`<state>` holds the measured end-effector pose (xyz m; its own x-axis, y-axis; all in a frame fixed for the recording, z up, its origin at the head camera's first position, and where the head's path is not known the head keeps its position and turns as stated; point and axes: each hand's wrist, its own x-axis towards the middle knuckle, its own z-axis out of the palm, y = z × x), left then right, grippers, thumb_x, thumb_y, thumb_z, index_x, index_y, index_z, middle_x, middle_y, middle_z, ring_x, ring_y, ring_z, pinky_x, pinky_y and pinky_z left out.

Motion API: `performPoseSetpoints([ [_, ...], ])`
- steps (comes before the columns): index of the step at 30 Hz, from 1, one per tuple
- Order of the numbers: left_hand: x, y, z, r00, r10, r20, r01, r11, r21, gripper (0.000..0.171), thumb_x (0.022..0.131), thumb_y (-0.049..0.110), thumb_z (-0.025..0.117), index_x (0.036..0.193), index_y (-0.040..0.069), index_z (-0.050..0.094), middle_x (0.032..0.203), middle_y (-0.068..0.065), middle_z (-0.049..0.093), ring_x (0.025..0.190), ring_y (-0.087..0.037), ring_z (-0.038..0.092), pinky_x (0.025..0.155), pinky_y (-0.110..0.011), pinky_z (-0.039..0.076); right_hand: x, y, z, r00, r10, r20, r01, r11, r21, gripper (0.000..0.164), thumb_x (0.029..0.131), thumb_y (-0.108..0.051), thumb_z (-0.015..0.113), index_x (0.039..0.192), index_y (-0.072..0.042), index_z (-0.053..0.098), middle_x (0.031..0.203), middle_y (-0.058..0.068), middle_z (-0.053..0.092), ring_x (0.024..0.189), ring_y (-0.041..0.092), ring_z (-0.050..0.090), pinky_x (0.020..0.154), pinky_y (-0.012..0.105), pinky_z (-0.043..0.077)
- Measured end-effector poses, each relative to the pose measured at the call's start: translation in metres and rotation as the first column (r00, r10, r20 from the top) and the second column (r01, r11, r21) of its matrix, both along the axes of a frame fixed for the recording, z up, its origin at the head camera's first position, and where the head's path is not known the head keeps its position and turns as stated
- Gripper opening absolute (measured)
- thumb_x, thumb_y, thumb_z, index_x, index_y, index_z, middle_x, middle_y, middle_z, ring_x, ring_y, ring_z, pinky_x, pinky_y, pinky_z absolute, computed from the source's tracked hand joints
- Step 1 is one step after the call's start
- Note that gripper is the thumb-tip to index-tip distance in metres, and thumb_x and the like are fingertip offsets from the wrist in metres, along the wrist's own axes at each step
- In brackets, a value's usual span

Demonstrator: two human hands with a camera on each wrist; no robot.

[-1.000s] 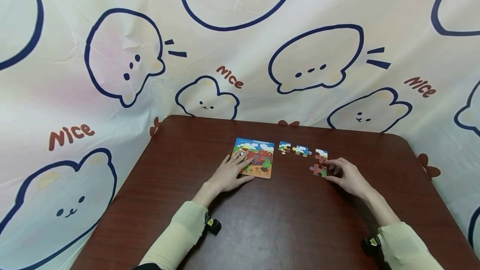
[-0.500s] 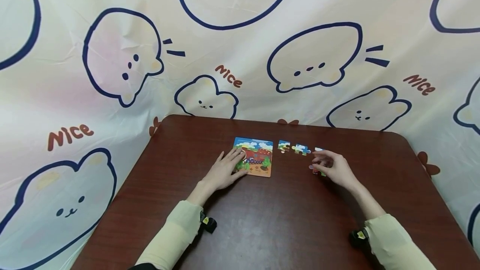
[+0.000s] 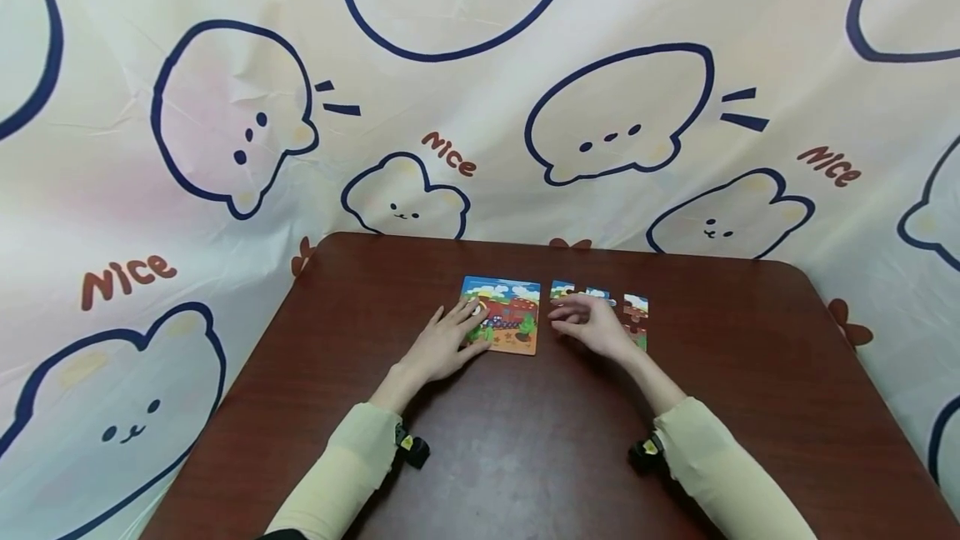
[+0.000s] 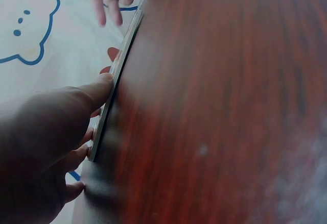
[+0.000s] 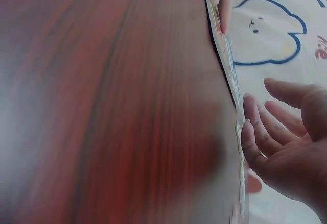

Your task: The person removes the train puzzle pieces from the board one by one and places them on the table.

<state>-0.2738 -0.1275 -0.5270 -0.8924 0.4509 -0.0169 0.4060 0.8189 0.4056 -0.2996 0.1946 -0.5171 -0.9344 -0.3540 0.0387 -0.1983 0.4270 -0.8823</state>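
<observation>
Backdrop cloth (image 3: 420, 102): pale, printed w/ navy-outlined cartoon animals & "nice"; hung behind table.
Table (image 3: 510, 457): dark reddish wood grain, far corners rounded.
Puzzle board (image 3: 517, 315): laid flat nr table's far edge, approx. mid-width; sky, clouds & plants pictured.
Jigsaw pcs (image 3: 636, 304): loose, set out betw. board & table's right edge; some partly hidden by R hand (image 3: 596, 330).
L hand (image 3: 441, 344): rested on board's left side, fingers straight & spread, nothing gripped.
R hand: held just off board's right edge, fingers loosely bent, thumb apart, no pc seen betw. them.
Step (judged): board steadied by L, pcs reached over by R.
Next (judged): one pc to be pinched by its edge, neighbours not nudged.
Containers: none seen; pcs borne by table itself.
</observation>
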Motion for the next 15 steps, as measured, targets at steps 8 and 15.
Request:
performPoseSetpoints([
  [8, -0.002, -0.001, 0.001, 1.000, 0.009, 0.004, -0.009, 1.000, -0.009, 0.066, 0.113, 0.049, 0.059, 0.170, 0.019, 0.045, 0.182, -0.008, 0.032, 0.172, -0.033, 0.025, 0.138, -0.067, 0.019, -0.022, -0.041, -0.002, 0.997, 0.054, 0.051, -0.054, 0.999, -0.007, 0.039, 0.108, -0.008, 0.068, 0.145, 0.005, 0.066, 0.131, 0.027, 0.078, 0.098, 0.028, 0.080, 0.076, 0.030, 0.062],
  [15, -0.001, -0.001, 0.001, 1.000, 0.007, 0.012, -0.007, 1.000, -0.005, 0.066, 0.113, 0.050, 0.059, 0.170, 0.019, 0.045, 0.182, -0.008, 0.032, 0.172, -0.034, 0.026, 0.137, -0.067, 0.020, -0.025, -0.060, -0.002, 0.994, 0.089, 0.060, -0.089, 0.996, 0.003, 0.036, 0.109, -0.008, 0.068, 0.143, 0.004, 0.068, 0.130, 0.026, 0.078, 0.110, 0.034, 0.080, 0.090, 0.038, 0.067],
])
